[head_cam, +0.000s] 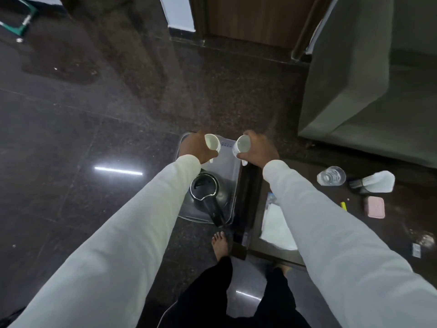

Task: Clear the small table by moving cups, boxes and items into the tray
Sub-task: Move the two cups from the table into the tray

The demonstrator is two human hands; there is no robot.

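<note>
A clear plastic tray lies on the dark floor, left of the small dark wooden table. My left hand grips a white cup over the tray's far end. My right hand grips a second white cup beside it, above the tray's right rim. Both cups are tilted with their mouths toward me. A black and steel kettle sits in the near half of the tray.
On the table lie a clear glass tumbler on its side, a white packet, a pink box, a yellow item, white paper and a small sachet. A grey-green sofa stands behind the table. My bare foot is near the tray.
</note>
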